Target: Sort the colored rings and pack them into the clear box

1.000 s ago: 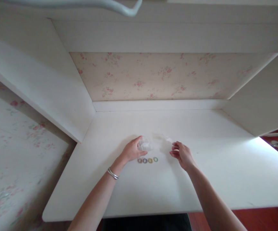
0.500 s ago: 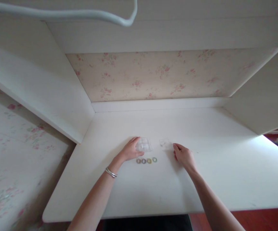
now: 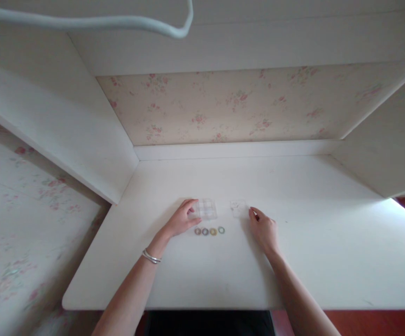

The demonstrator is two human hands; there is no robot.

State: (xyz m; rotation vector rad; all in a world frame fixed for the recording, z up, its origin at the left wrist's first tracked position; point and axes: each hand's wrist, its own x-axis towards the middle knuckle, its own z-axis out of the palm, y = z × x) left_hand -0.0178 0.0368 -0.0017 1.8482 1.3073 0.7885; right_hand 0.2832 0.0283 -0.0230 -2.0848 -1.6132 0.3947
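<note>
A clear plastic box [image 3: 207, 208] with inner dividers lies on the white desk. At its left edge is my left hand [image 3: 182, 218], thumb and fingers spread at the box's two left corners. My right hand [image 3: 263, 228] is closed in a pinch at the right edge of a flat, clear plastic piece [image 3: 238, 208] with faint pale marks; whether it is a lid or a bag cannot be made out. In front of the box is a row of several small rings, among them a brownish ring [image 3: 198, 231], a grey ring [image 3: 205, 231], a yellow ring [image 3: 213, 231] and a green ring [image 3: 221, 230].
The white desk [image 3: 174, 280] has a raised strip [image 3: 237, 150] along its back. White panels stand at left [image 3: 66, 116] and right [image 3: 391, 135]. A white cable [image 3: 118, 22] hangs across the top. Below the front edge is a dark seat [image 3: 209, 324].
My left hand has drawn slightly left, and the divided box lies flatter. My right hand has shifted slightly with the clear piece. The whole view has moved a little.
</note>
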